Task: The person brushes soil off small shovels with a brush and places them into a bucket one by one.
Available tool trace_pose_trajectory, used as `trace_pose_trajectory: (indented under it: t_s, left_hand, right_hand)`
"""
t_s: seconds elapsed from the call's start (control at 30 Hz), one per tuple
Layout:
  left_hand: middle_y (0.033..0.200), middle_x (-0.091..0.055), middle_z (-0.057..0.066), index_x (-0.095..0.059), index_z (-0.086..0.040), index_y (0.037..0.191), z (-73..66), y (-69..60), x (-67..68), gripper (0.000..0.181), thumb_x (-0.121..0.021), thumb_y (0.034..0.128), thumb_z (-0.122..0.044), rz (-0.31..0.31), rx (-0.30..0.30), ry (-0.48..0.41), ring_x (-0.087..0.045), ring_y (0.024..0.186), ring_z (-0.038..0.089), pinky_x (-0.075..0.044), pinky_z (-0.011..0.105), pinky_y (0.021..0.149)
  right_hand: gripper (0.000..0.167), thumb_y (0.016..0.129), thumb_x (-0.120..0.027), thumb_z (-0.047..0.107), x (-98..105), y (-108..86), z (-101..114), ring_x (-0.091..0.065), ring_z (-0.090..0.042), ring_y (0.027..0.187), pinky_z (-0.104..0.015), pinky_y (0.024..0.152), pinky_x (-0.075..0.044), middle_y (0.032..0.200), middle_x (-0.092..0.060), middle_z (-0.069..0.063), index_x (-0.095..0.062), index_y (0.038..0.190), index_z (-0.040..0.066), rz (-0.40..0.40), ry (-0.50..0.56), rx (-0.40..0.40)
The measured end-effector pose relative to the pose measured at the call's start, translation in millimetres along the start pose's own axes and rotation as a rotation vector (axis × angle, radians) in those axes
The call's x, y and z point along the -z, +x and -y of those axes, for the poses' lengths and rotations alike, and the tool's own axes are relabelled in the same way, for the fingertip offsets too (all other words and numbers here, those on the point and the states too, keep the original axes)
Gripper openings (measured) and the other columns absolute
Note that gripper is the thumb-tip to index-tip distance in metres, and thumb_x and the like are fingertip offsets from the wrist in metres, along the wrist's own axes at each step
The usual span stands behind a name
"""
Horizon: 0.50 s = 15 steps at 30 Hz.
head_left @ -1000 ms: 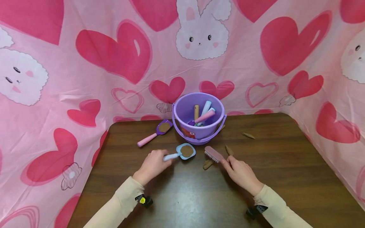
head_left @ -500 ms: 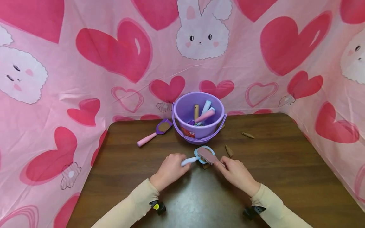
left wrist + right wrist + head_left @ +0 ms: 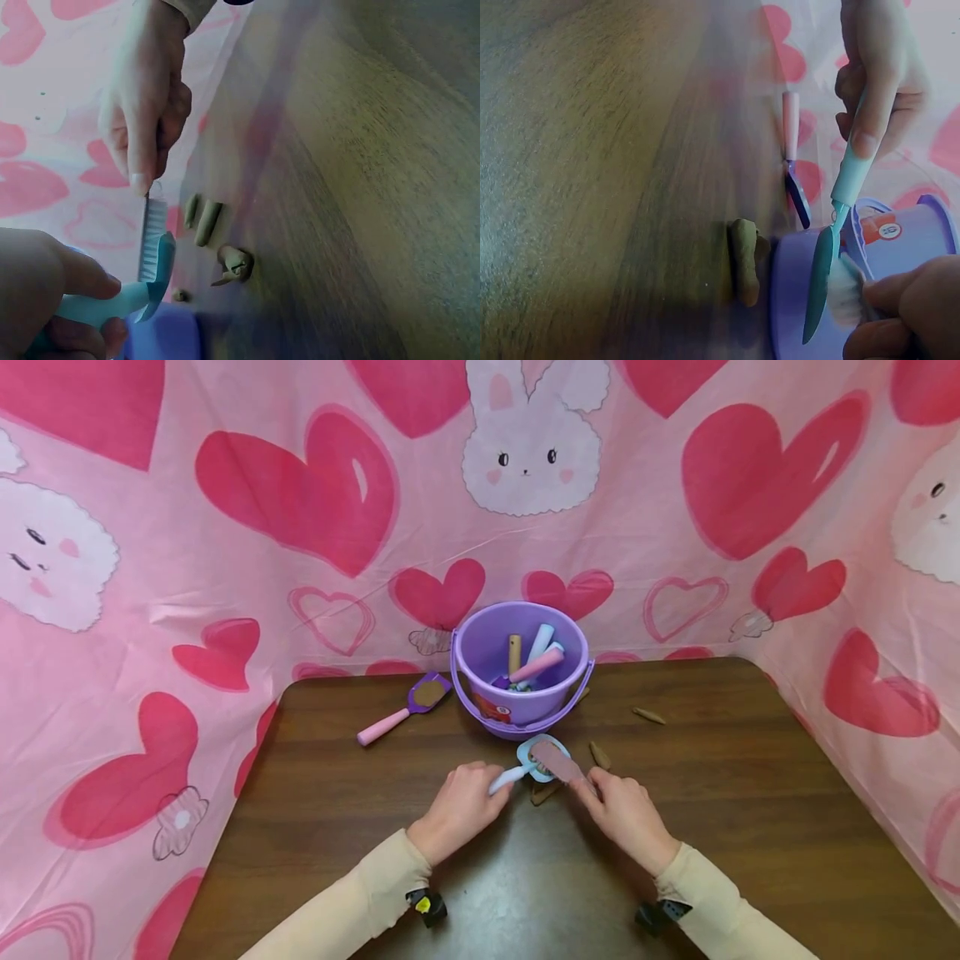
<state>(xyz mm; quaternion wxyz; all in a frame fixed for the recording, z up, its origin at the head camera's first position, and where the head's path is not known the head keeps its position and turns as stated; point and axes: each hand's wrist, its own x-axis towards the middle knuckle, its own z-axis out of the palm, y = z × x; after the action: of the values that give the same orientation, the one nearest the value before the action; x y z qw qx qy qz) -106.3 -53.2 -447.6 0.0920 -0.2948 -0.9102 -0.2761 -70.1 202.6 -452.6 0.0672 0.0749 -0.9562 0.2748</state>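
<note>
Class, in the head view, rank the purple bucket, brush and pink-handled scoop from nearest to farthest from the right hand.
1. Brush, held in the right hand.
2. Purple bucket, ahead and left.
3. Pink-handled scoop, left of the bucket.

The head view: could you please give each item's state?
Light-blue shovel: gripped by left hand
Pink brush: gripped by right hand, bristles facing light-blue shovel
Purple bucket: upright, handle lowered, tools inside
Purple shovel: lying, loaded with brown material
Brown clay-like pieces: lying loose

Pink cloth (image 3: 637,468) (heart-printed) hangs behind the table (image 3: 757,793).
</note>
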Motion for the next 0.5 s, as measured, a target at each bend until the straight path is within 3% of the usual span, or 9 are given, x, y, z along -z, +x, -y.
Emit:
trace_pose_trajectory:
  t_s: [0.2,0.37,0.5]
  left_hand:
    - [0.068,-0.05,-0.001,-0.064,-0.011,0.078,-4.1,2.6,-0.7,0.018,-0.075,0.0926,-0.014,0.027,0.012,0.016,-0.054,0.059,0.017,-0.046,0.034,0.054]
    - [0.068,-0.052,0.0,-0.065,-0.009,0.08,-5.5,2.8,-1.0,0.017,-0.075,0.0931,-0.014,0.032,0.02,0.015,-0.055,0.06,0.016,-0.047,0.033,0.055]
    - [0.07,-0.054,0.001,-0.067,-0.008,0.083,-4.5,1.9,-1.1,0.014,-0.074,0.094,-0.014,0.026,0.013,0.008,-0.058,0.062,0.017,-0.048,0.033,0.056]
  right_hand:
    - [0.035,0.101,-0.068,0.025,-0.2,0.3,2.4,-0.041,-0.014,0.052,-0.033,0.051,-0.035,0.058,-0.037,0.006,-0.05,0.073,0.015,-0.047,0.003,0.006]
    - [0.033,0.1,-0.07,0.027,-3.3,1.0,4.3,-0.039,-0.01,0.051,-0.029,0.049,-0.032,0.058,-0.036,0.009,-0.052,0.075,0.018,-0.001,0.0,0.061]
    - [0.033,0.1,-0.071,0.027,-4.8,1.3,3.6,-0.038,-0.011,0.05,-0.03,0.049,-0.031,0.058,-0.036,0.007,-0.052,0.074,0.017,-0.002,-0.021,0.04]
